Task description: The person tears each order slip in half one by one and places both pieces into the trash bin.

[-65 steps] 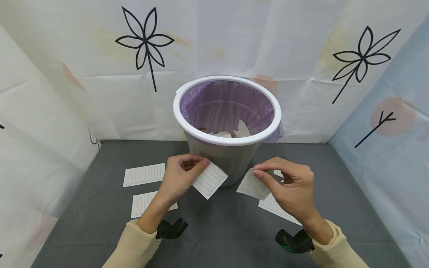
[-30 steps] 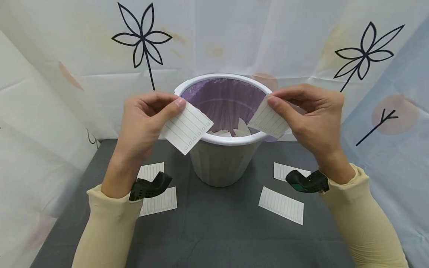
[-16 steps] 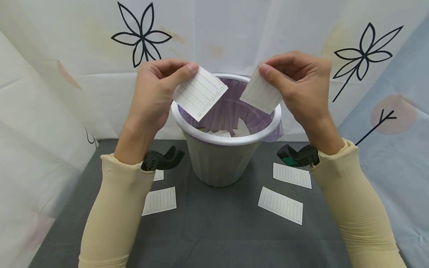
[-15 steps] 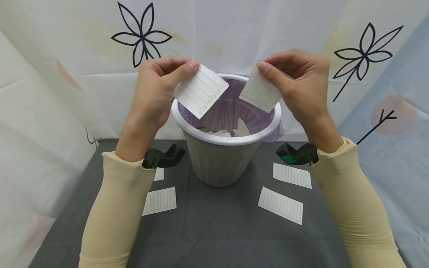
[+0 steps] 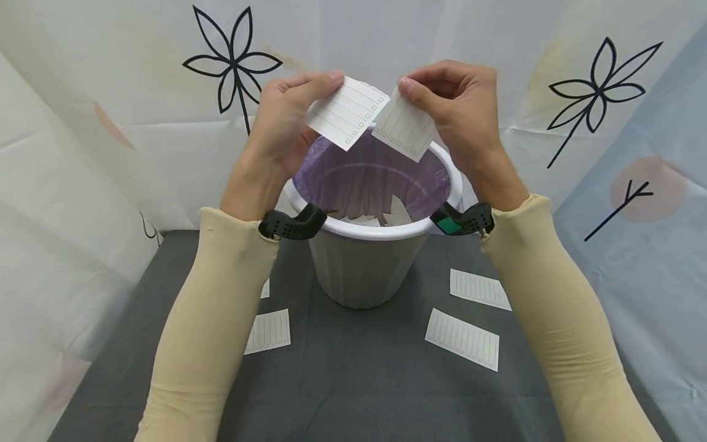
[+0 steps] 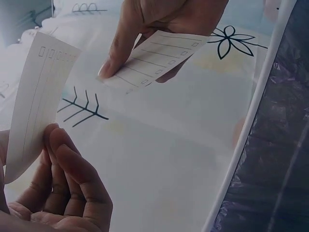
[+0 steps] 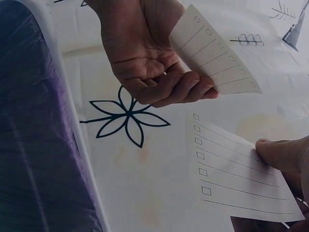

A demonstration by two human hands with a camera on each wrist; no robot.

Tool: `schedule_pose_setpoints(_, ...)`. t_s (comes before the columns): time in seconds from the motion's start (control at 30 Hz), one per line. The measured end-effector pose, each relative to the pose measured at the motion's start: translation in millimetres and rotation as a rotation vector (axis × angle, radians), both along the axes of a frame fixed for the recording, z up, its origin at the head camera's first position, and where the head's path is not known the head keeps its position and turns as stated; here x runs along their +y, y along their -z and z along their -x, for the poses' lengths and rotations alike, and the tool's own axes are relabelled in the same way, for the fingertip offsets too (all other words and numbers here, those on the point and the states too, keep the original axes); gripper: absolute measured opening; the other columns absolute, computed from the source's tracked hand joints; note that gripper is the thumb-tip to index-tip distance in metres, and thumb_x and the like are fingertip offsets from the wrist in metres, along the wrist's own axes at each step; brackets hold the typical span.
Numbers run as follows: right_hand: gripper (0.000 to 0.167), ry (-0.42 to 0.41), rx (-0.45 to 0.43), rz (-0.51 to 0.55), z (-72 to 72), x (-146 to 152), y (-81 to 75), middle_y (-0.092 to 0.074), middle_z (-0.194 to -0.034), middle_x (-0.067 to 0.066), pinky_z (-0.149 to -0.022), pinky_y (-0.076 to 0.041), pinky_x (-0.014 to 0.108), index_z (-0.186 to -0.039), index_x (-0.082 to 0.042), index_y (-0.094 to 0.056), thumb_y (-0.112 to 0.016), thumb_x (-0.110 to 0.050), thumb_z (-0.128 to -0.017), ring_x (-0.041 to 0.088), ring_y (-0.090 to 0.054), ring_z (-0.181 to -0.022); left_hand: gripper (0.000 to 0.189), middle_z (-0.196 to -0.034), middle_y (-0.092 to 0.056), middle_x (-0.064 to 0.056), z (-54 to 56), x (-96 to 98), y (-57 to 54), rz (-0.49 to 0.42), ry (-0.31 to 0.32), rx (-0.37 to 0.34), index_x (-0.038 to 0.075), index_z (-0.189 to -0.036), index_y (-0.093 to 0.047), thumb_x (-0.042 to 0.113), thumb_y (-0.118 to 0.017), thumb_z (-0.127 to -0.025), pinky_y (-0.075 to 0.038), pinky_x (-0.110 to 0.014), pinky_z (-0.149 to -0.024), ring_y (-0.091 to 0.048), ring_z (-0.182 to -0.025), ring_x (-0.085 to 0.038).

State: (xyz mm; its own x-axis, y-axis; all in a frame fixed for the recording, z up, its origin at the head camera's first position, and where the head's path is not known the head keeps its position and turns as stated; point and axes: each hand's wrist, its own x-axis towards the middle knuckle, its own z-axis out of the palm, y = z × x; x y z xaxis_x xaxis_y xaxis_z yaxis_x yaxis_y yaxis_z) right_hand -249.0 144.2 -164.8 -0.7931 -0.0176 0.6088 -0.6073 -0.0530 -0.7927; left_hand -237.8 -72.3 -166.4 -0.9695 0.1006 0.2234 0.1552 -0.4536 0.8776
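Note:
My left hand [image 5: 287,116] pinches a torn piece of lined paper [image 5: 349,112] with small checkboxes along one edge. A matching torn paper piece [image 5: 405,126] hangs from the thumb and fingers of my right hand [image 5: 461,110]. Both pieces are over the back part of a white-rimmed bin [image 5: 361,232], their near edges close together. Inside the bin is a purple liner [image 5: 370,178], with several paper scraps [image 5: 397,213] at the bottom. In the left wrist view, the left hand's piece [image 6: 36,101] bends slightly; the right wrist view shows the right hand's piece [image 7: 236,179].
On the dark grey tabletop [image 5: 353,380], two lined slips lie right of the bin, a nearer slip [image 5: 463,339] and a farther slip [image 5: 479,288]. On the left, my forearm partly covers a nearer slip [image 5: 270,331] and a farther slip [image 5: 266,289]. A patterned cloth [image 5: 353,55] hangs behind.
Both hands have risen from in front of the bin to above it, carrying the paper pieces. Over the last half second they have moved closer together and slightly higher.

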Motion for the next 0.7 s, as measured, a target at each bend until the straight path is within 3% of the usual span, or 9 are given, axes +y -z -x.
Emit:
schedule_pose_setpoints(0.37, 0.006, 0.001, -0.111, 0.006, 26.6, -12.8, 8.7, -0.073, -0.076, 0.007, -0.067, -0.05, 0.025, -0.082, 0.001, -0.078, -0.078, 0.007, -0.084, 0.017, -0.066, -0.068, 0.01, -0.1, -0.07, -0.013, 31.7, 13.1, 1.9, -0.047, -0.004, -0.15, -0.004, -0.101, -0.073, 0.003, -0.07, -0.095, -0.058, -0.028, -0.064, -0.068, -0.077, -0.021)
schedule_pose_setpoints(0.5, 0.009, 0.017, -0.167, -0.007, 32.4, -13.3, 14.1, -0.073, -0.077, 0.005, -0.068, -0.05, 0.025, -0.083, 0.0, -0.077, -0.074, 0.009, -0.087, 0.015, -0.066, -0.07, 0.009, -0.1, -0.07, -0.011, 42.0, 14.6, 6.5, -0.062, -0.022, -0.217, -0.002, -0.1, -0.073, 0.004, -0.072, -0.094, -0.058, -0.028, -0.065, -0.068, -0.078, -0.021)
schedule_pose_setpoints(0.7, 0.005, 0.035, -0.224, -0.052, 37.0, -15.2, 19.7, -0.071, -0.079, 0.005, -0.071, -0.047, 0.026, -0.092, 0.004, -0.076, -0.072, 0.007, -0.09, 0.015, -0.064, -0.073, 0.008, -0.098, -0.07, -0.01, 51.6, 13.7, 15.4, -0.059, -0.016, -0.254, -0.001, -0.098, -0.073, 0.006, -0.071, -0.095, -0.057, -0.028, -0.063, -0.068, -0.077, -0.021)
